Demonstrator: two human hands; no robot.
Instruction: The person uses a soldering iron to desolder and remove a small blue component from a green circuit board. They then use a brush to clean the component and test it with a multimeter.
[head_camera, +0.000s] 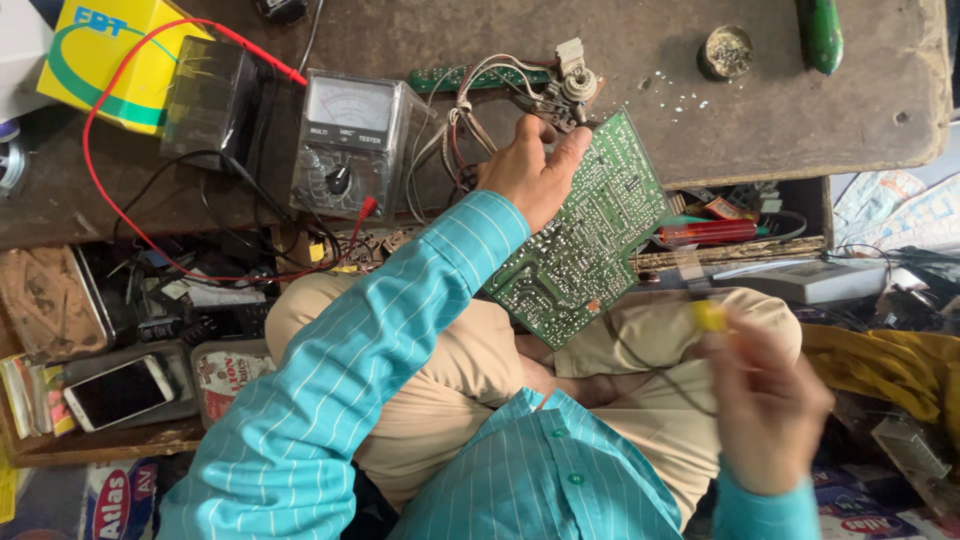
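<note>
Analog meter (345, 140) and loose wires (470, 110) crowd the worktop (780, 110). Left hand (530, 165) grips the green circuit board (585, 235), tilted; right hand (765, 400) pinches a blurry yellow-tipped tool (710, 316).

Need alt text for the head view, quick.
Left hand holds up a green circuit board, solder side showing, over the person's lap. Blurred right hand grips a yellow-tipped tool; an analog meter sits on the bench.

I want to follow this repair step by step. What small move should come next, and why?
Probably bring the right hand, which holds a yellow-handled tool, up to the green circuit board. The left hand holds the board tilted, solder side exposed; the tool is apart from it.
</note>
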